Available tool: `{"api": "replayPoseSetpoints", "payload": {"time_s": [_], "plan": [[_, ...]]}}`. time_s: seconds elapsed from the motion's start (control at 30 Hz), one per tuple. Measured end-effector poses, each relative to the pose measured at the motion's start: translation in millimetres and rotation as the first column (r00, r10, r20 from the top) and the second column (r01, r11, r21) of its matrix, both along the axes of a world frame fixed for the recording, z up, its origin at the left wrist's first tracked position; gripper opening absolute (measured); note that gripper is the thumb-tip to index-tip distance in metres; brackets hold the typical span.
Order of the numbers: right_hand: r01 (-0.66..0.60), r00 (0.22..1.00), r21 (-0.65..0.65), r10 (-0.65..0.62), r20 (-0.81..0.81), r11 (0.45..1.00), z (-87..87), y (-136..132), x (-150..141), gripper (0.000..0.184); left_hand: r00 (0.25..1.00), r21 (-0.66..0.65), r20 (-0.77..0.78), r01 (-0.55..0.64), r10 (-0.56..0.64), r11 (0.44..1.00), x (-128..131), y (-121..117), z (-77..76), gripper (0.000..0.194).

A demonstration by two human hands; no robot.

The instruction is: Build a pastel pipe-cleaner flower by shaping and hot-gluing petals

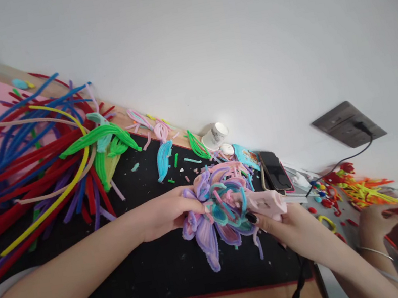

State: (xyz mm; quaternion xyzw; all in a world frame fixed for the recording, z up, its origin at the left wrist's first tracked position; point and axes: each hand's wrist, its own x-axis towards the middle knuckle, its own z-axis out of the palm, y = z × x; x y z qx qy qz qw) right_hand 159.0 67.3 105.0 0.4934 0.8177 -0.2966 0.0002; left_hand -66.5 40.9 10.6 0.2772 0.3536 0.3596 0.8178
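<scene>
A pipe-cleaner flower (208, 242) with purple, pink and teal looped petals is held over the black mat (155, 275). On its left side, my left hand (171, 208) is closed, thumb and fingers gripping it near the petals' inner ends. My right hand (294, 230), with dark nail polish, is wrapped round a pale pink hot glue gun (268, 202). The gun's front end points left into the middle of the flower, where petals partly hide the nozzle. A black cord (298, 283) hangs below the right hand.
Loose pipe cleaners (32, 163) pile up at left. Behind the flower are a paper cup (215, 134), a blue packet (246, 156) and a phone (275, 170). Scraps dot the mat. Another person's hands (374, 226) work at right, below a wall socket (346, 124).
</scene>
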Motion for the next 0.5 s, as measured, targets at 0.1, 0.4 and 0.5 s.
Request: {"api": "replayPoseSetpoints", "payload": {"time_s": [0.1,0.4,0.5], "plan": [[0.038,0.998,-0.007,-0.038,0.057,0.999,-2.8,0.5,3.8,0.025,1.000,0.004,0.013,0.013,-0.013,1.000,-0.6,0.0,-0.3,0.015],[-0.008,1.000,0.023,0.008,0.011,1.000,-2.7,-1.2,-7.0,0.017,1.000,0.012,0.018,0.016,-0.016,1.000,1.5,-0.3,-1.3,0.010],[-0.007,1.000,-0.004,0.007,-0.006,1.000,-2.0,-1.3,-7.5,0.017,1.000,0.002,0.017,0.008,-0.008,1.000,1.3,-0.3,-2.5,0.011]]}}
